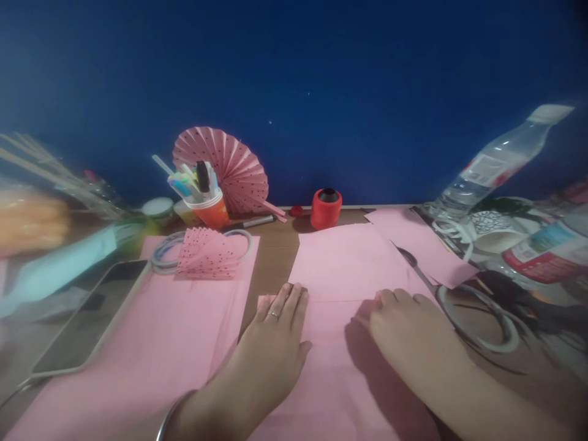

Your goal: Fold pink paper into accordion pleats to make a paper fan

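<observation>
My left hand [280, 337] lies flat on a pink paper sheet [328, 367], fingers stretched forward and a ring on one of them. Its fingertips reach a straight crosswise edge or crease in the paper. To the right, my right hand [404, 324] is closed over the same paper, knuckles up and fingers curled under. Whatever it may hold is hidden. Beyond that line, more pink paper [344, 257] stretches toward the wall. Another pink sheet [156, 343] lies left of my left hand.
A red thread spool [325, 209] stands by the blue wall. Left are a pen cup [211, 208], pink pleated fan [229, 165], small folded fan [206, 254] and phone [94, 318]. Right are scissors [413, 260], coiled cable [487, 324] and plastic bottles [498, 162].
</observation>
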Demonstrator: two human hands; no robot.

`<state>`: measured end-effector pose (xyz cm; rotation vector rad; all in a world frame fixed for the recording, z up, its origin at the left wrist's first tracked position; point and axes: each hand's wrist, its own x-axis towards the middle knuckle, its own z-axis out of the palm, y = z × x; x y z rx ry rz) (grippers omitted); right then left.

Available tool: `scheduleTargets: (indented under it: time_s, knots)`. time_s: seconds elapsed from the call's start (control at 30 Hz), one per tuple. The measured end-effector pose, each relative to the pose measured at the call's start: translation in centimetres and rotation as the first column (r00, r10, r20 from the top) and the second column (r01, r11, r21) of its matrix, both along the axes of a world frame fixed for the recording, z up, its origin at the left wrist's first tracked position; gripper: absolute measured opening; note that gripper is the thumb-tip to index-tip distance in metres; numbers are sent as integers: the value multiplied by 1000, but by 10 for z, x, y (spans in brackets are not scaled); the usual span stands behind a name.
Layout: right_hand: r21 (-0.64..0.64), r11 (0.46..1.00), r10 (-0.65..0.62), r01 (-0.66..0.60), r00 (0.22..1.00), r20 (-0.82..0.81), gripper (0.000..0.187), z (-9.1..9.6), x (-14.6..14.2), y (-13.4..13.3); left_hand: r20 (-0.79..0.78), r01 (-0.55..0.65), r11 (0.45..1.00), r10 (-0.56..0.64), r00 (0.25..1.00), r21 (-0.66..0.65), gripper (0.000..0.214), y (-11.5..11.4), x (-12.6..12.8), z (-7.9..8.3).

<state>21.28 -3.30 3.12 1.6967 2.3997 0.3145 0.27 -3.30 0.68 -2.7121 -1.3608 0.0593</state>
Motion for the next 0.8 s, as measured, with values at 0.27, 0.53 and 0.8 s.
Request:
scheduleTargets:
  time_s: [0.27,0.53,0.8]
  knots:
    - [192,967,202,-168,964,-175,27,-8,-10,3,72,15,1000,-15,997,-3,44,5,2,6]
    - [77,936,331,-344,779,-532,16,-31,-15,18,136,18,999,-14,991,-29,22,19,-3,10]
    - [209,944,330,-256,731,-598,14,-29,-22,14,188,126,991,-115,975,-45,20,18,-5,8]
